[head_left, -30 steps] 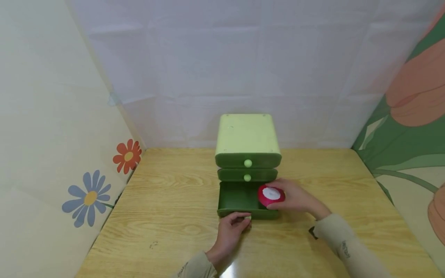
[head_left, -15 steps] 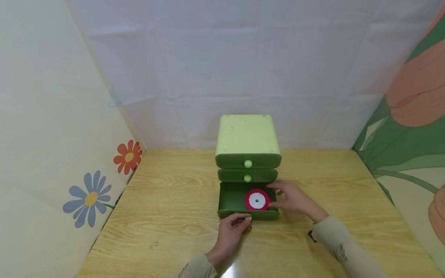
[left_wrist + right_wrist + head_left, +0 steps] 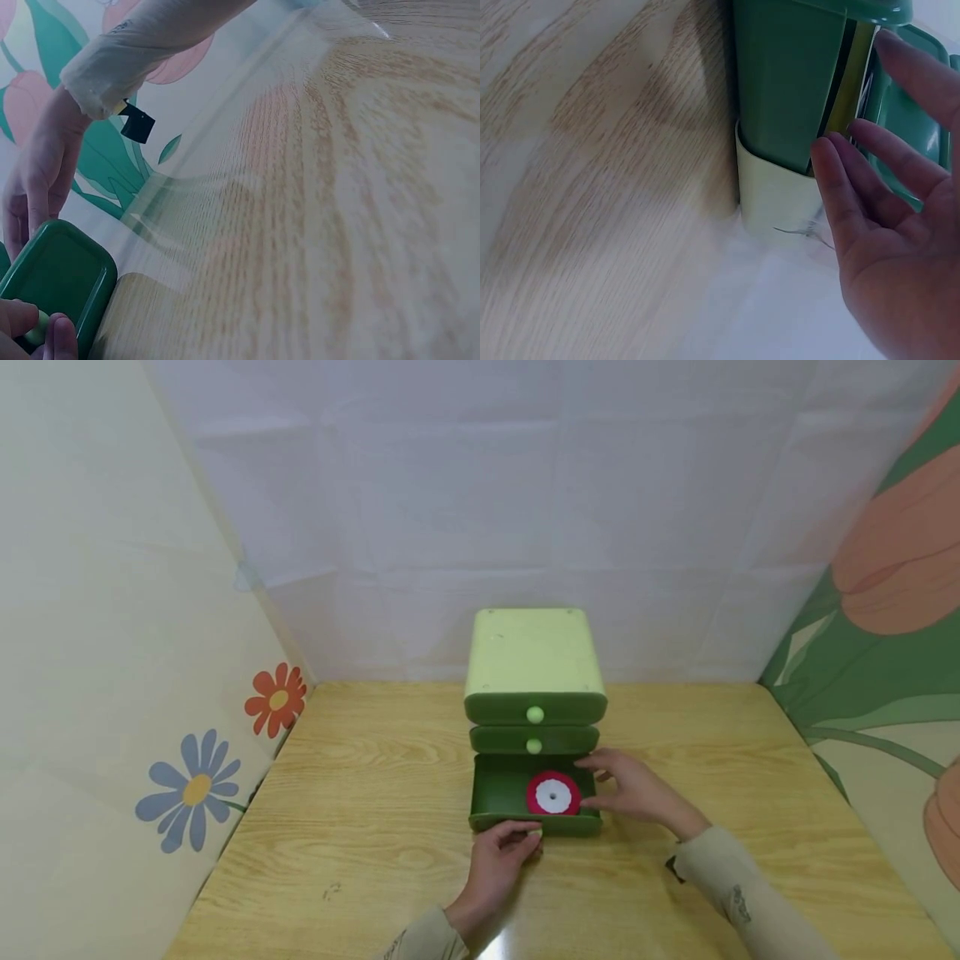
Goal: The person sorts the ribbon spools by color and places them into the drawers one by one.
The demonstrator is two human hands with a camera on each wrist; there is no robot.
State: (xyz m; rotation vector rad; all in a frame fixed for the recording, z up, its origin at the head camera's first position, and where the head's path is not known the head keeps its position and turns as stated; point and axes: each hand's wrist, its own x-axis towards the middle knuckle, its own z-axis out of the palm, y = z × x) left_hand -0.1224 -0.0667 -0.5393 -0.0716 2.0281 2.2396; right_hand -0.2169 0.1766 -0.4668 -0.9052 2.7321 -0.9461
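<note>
A red ribbon roll (image 3: pixel 534 796) with a white centre label lies flat in the pulled-out bottom drawer (image 3: pixel 495 787) of a small green cabinet (image 3: pixel 534 652). My left hand (image 3: pixel 491 864) pinches that drawer's round, light green knob (image 3: pixel 36 330) between thumb and fingers, as the left wrist view also shows. At the drawer's right side is my right hand (image 3: pixel 637 789), its fingers spread and holding nothing, thumb close beside the roll. In the right wrist view, the right hand's fingers (image 3: pixel 832 172) are extended near the drawer's side wall (image 3: pixel 787 82).
The upper drawers (image 3: pixel 487 708) (image 3: pixel 495 740) are pushed in further than the bottom one. The cabinet stands on a wood-grain table (image 3: pixel 360 793), before a pale cloth backdrop (image 3: pixel 450 510). Flower-patterned panels (image 3: pixel 900 568) border the table on both sides.
My right hand has let go of the ribbon roll, which went from tilted in its grip to lying flat in the drawer, slightly left. The left hand has stayed on the knob.
</note>
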